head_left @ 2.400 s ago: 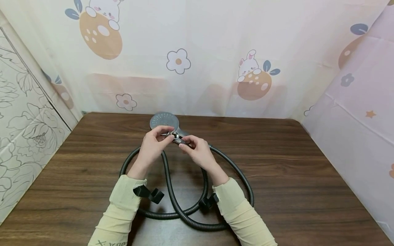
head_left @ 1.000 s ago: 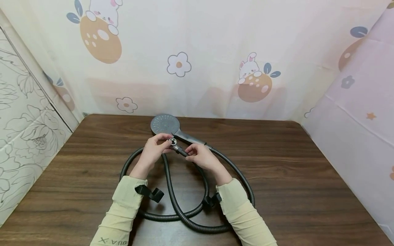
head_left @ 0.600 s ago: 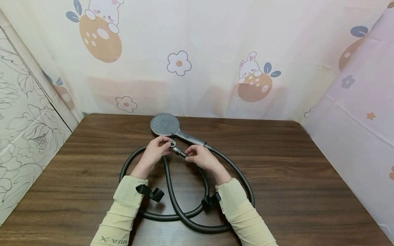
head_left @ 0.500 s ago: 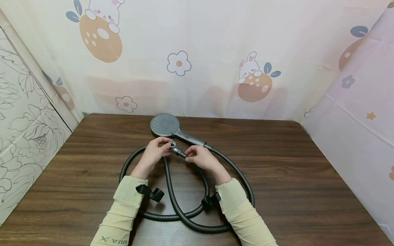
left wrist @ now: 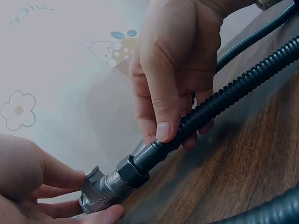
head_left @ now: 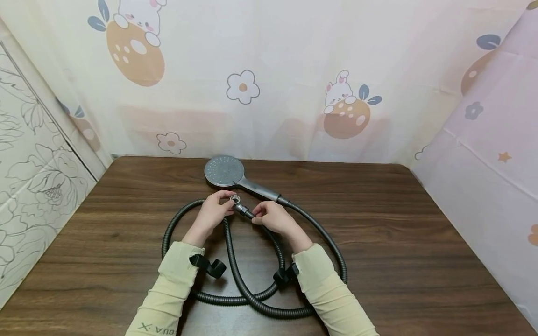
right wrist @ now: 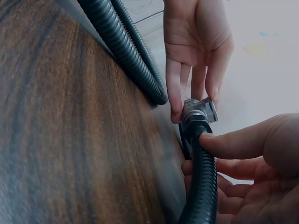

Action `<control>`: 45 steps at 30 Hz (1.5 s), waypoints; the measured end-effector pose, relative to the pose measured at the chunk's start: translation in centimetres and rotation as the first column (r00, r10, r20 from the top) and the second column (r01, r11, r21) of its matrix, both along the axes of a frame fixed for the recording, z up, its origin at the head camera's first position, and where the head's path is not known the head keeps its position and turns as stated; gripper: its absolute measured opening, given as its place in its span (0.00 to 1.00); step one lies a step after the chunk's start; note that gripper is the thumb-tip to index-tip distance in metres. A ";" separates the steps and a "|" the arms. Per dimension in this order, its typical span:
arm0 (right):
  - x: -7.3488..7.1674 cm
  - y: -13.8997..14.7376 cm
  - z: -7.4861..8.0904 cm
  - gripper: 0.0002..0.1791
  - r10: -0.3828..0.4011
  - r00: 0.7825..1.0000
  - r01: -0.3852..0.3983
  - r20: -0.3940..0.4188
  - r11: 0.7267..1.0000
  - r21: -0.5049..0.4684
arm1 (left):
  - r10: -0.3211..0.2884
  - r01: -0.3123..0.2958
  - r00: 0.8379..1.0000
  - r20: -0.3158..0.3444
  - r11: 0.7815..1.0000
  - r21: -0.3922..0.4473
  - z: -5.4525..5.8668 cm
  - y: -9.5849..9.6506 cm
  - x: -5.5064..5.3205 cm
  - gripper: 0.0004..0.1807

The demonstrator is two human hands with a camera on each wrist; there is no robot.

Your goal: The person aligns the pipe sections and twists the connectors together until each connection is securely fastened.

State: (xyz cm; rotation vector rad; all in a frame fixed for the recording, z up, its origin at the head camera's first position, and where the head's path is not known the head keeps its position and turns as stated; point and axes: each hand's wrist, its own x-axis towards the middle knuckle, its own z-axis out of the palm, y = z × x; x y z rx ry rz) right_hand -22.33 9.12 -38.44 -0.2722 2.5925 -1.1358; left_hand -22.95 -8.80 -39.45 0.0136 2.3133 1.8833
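My left hand (head_left: 211,213) pinches a silver metal pipe fitting (left wrist: 98,190) with a round open mouth, thumb on one side and fingers on the other. The black hex nut (left wrist: 133,172) of the shower hose (left wrist: 243,88) sits against the fitting, a band of silver thread showing between them. Just behind that nut, my right hand (right wrist: 261,163) grips the hose end between thumb and fingers. Beyond both hands lies the grey shower head (head_left: 224,171), face up, its handle joined to the hose's other end.
The ribbed black hose loops across the brown wooden table (head_left: 399,242), crossing itself in front of the hands. A black wrist mount (head_left: 208,266) hangs from the left sleeve. Patterned curtain (head_left: 286,70) stands behind the table's back edge, with further cloth on both sides.
Both hands have come nearer the body with the fitting and hose end, uncovering the shower head's handle. My right hand now holds farther back, leaving the nut in view.
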 end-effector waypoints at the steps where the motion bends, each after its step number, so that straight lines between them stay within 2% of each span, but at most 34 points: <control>1: 0.0 0.0 0.0 0.07 -0.002 1.000 0.002 0.001 1.000 -0.001 | -0.004 0.004 1.000 0.001 1.000 -0.007 0.0 0.0 0.0 0.17; 8: 0.0 0.0 -0.3 0.07 -0.007 1.000 0.007 0.003 1.000 -0.005 | -0.016 0.018 0.999 0.034 0.998 -0.061 -0.1 0.0 0.0 0.18; 13: -0.1 0.0 -0.3 0.06 -0.018 1.000 0.018 0.007 1.000 0.000 | -0.020 0.024 0.998 0.058 0.998 -0.065 0.0 0.1 0.0 0.19; 22: -0.2 0.0 -0.2 0.06 -0.032 0.999 0.032 0.008 0.999 -0.015 | 0.021 -0.018 0.998 0.067 0.998 -0.055 0.4 0.3 0.1 0.19; 32: -0.2 0.0 -0.4 0.07 -0.055 0.998 0.055 0.008 0.998 -0.004 | -0.001 0.006 0.998 0.059 0.997 -0.080 0.5 0.4 0.3 0.21; 45: -0.2 0.3 -0.8 0.08 -0.062 0.997 0.063 0.042 0.998 -0.019 | -0.010 0.019 0.995 0.097 0.995 -0.100 0.1 0.4 0.2 0.21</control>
